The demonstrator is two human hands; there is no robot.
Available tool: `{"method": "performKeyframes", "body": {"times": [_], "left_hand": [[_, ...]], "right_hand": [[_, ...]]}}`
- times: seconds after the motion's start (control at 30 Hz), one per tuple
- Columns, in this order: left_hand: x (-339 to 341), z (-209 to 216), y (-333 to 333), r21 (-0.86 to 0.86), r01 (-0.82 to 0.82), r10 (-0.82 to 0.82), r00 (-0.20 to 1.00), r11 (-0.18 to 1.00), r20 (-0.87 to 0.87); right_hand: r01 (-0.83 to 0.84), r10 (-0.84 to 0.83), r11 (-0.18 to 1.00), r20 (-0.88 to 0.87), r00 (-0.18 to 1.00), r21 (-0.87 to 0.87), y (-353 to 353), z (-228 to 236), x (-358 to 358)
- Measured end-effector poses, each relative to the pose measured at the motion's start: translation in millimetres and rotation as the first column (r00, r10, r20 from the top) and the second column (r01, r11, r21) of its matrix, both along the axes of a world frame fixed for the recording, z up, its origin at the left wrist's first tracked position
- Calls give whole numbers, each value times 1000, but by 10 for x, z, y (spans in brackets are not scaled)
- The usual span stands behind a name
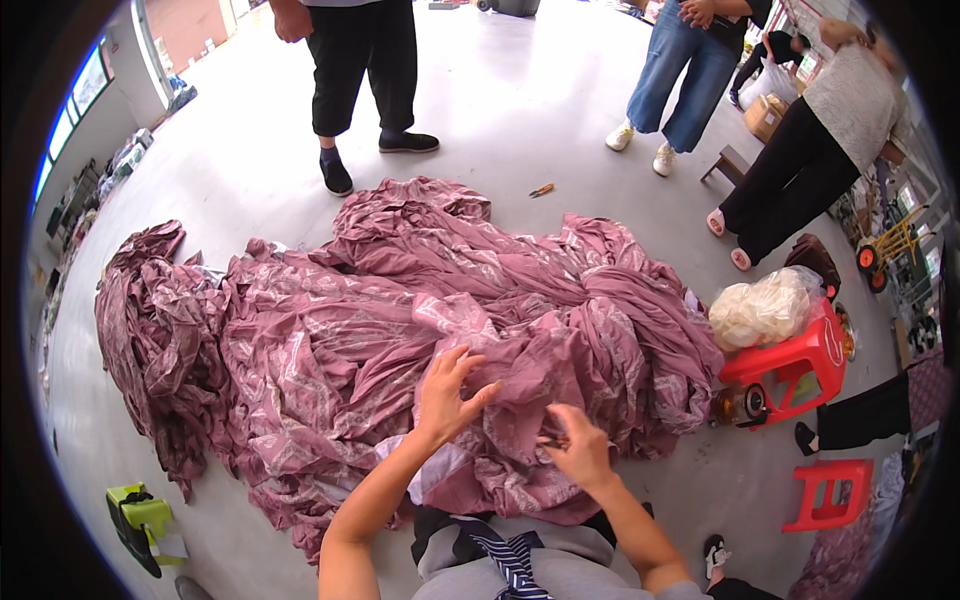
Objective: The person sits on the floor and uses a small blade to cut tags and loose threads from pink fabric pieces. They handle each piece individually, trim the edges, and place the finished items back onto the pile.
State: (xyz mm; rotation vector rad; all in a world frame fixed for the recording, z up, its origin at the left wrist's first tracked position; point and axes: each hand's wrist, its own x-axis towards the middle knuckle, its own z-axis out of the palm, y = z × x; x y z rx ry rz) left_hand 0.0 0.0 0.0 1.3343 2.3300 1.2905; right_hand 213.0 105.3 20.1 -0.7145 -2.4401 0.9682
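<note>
A great heap of dusty-pink patterned cloth [330, 330] lies bunched on the floor in front of me and reaches up to my lap. Over its near part hovers my left hand [447, 400], open, with thumb and fingers spread. To its right, my right hand [582, 452] is closed, fingers bent together around something small and dark that I cannot make out. A fold of the pink cloth lies right beside those fingers. Close to my left forearm, a paler piece of fabric [440, 478] shows at the heap's near edge.
Orange-handled snips [541, 190] lie on the floor beyond the heap. At right stand a red stool [800, 365] with a clear bag of pale material [768, 308], a jar [738, 405] and another red stool [828, 495]. A green stool [150, 515] is at lower left. Several people stand around.
</note>
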Motion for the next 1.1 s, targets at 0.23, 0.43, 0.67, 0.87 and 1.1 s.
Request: {"method": "performKeyframes", "body": {"times": [0.23, 0.43, 0.67, 0.87, 1.1], "left_hand": [[248, 292, 838, -65, 38, -57, 940, 997, -335], [353, 193, 1151, -30, 205, -207, 971, 978, -120], [559, 424, 616, 352, 94, -355, 454, 931, 817], [651, 499, 316, 450, 103, -425, 565, 887, 707], [633, 627, 222, 449, 119, -416, 631, 886, 654]], "right_hand": [[-151, 147, 979, 39, 988, 138, -23, -339, 154], [-127, 126, 992, -65, 990, -12, 112, -344, 260], [75, -168, 960, -338, 926, -271, 471, 248, 262], [-22, -149, 919, -398, 905, -394, 507, 512, 92], [-142, -2, 925, -377, 926, -352, 444, 812, -63]]}}
